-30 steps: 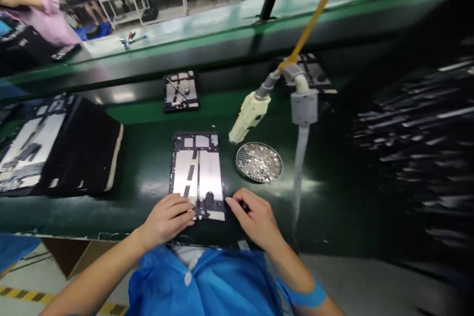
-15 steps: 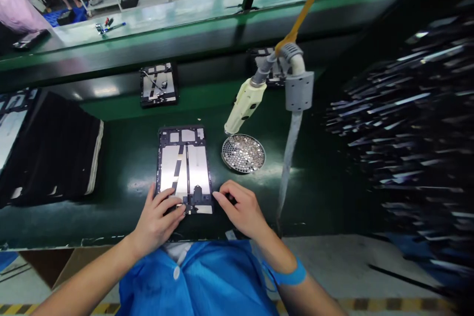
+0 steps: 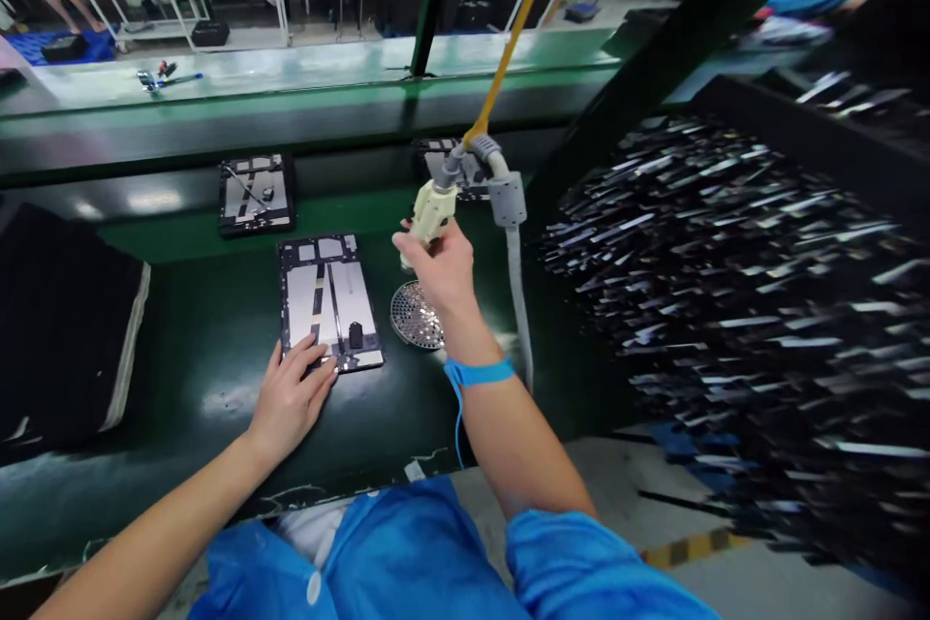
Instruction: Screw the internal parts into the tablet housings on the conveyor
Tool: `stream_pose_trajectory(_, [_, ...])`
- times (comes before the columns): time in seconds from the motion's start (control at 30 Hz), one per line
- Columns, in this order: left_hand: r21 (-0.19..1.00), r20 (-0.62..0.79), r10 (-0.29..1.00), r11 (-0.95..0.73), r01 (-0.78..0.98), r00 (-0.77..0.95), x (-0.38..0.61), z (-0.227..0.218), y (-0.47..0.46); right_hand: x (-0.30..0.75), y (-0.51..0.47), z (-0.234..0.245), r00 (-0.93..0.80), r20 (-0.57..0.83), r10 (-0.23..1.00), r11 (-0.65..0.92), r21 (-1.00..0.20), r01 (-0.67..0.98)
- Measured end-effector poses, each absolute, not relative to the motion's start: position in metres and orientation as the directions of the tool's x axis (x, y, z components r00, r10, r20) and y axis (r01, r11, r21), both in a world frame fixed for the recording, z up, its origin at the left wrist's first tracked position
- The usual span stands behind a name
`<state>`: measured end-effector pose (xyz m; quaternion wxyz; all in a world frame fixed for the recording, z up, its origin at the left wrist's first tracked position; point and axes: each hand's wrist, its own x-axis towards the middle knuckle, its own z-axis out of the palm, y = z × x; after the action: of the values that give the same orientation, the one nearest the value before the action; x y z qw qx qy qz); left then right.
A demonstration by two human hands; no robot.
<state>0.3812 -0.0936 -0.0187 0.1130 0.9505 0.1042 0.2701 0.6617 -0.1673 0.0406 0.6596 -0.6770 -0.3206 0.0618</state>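
an opened tablet point(image 3: 301, 295) is lying flat on the dark green bench point(image 3: 196, 339), its silver inner face showing, a black strip running down it and a small black part sitting near its lower right corner. the left hand point(image 3: 291, 397) is resting at the tablet's lower left corner, loosely spread and not clenching, its fingertips touching the lower edge. the right hand point(image 3: 445, 276) is closing around a cream hand tool point(image 3: 434, 208), the thumb lying along the near side; the tool's lower end is pointing down near the far edge of a round dish point(image 3: 413, 315) of small shiny pieces. the right wrist is wearing a blue band point(image 3: 478, 371).

compared with half a second ago, the right hand is no longer staying half curled beside the tablet's lower right corner but is gripping the tool, which was hanging unheld; the left hand is keeping to the same corner.

a yellow cord point(image 3: 509, 58) is holding the tool from above, and a grey cable point(image 3: 516, 300) is hanging beside it. farther out, another opened device point(image 3: 254, 196) is lying behind the tablet, a dark stack point(image 3: 69, 320) is standing at the left, and many dark slabs point(image 3: 727, 291) are crowding the right.
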Motion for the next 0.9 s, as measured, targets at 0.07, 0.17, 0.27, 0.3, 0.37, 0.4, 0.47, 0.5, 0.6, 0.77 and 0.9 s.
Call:
stream_pose_trajectory(0.07, [0.28,0.456,0.253,-0.951,0.133,0.853,0.381,-0.018,-0.092,0.662,-0.162,0.046,0.791,0.342,0.506,0.088,-0.934,0.348])
stream_pose_trajectory(0.17, [0.297,0.406,0.254,-0.945,0.136,0.878,0.387,-0.015,-0.086,0.657,-0.17,0.056,0.783,0.36,0.507,0.124,-0.929,0.348])
stream_pose_trajectory(0.27, [0.324,0.429,0.261,-0.938,0.123,0.864,0.4,-0.016,-0.077,0.649,-0.179,0.064,0.769,0.376,0.517,0.192,-0.926,0.324])
stream_pose_trajectory(0.3, [0.338,0.451,0.265,-0.934,0.112,0.852,0.405,-0.017,-0.074,0.646,-0.181,0.065,0.774,0.383,0.504,0.203,-0.924,0.326])
stream_pose_trajectory(0.37, [0.362,0.482,0.267,-0.928,0.088,0.834,0.41,-0.019,-0.07,0.642,-0.184,0.062,0.797,0.4,0.451,0.207,-0.916,0.343])
stream_pose_trajectory(0.4, [0.371,0.486,0.262,-0.926,0.075,0.834,0.411,-0.02,-0.068,0.64,-0.185,0.06,0.809,0.41,0.422,0.208,-0.912,0.354])
stream_pose_trajectory(0.47, [0.383,0.476,0.25,-0.922,0.057,0.843,0.41,-0.021,-0.067,0.637,-0.187,0.053,0.817,0.431,0.382,0.213,-0.902,0.376])
stream_pose_trajectory(0.5, [0.387,0.468,0.246,-0.92,0.053,0.849,0.409,-0.021,-0.066,0.635,-0.189,0.05,0.817,0.44,0.371,0.216,-0.897,0.385])
stream_pose_trajectory(0.6, [0.399,0.442,0.241,-0.916,0.051,0.864,0.406,-0.019,-0.066,0.631,-0.194,0.043,0.818,0.446,0.364,0.228,-0.894,0.386])
stream_pose_trajectory(0.77, [0.428,0.421,0.252,-0.902,0.054,0.871,0.406,-0.018,-0.066,0.625,-0.194,0.037,0.811,0.43,0.398,0.265,-0.9,0.347])
stream_pose_trajectory(0.9, [0.446,0.404,0.259,-0.893,0.059,0.877,0.405,-0.017,-0.067,0.622,-0.191,0.033,0.8,0.43,0.417,0.312,-0.895,0.319])
